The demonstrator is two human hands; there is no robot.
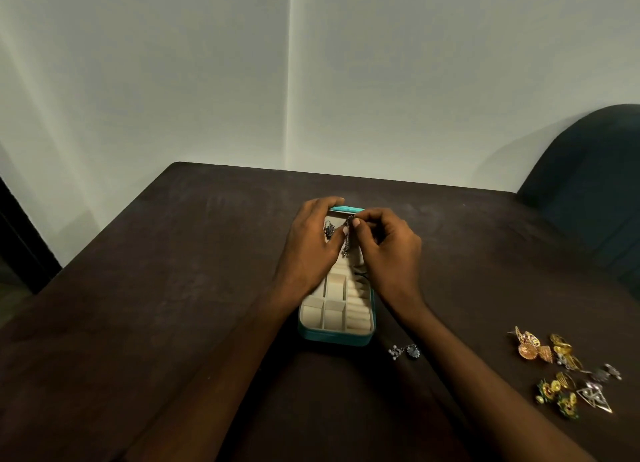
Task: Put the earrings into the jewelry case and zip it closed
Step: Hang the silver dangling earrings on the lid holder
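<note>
We see one open teal zip-up jewelry case (334,337) on the dark wooden table (173,288). Our left hand (311,243) grips its lid; our right hand (388,250) pinches one dangling silver earring (347,240) against it. One silver pair (404,352) lies nearby.

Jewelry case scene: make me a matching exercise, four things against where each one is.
1. jewelry case
2. dangling dark earring
3. small silver earring
4. pile of gold earrings

A. pinched by the right hand
B. far right of the table
C. open, under both hands
D. on the table beside the case's near right corner

Pairs: 1-C, 2-A, 3-D, 4-B
</note>
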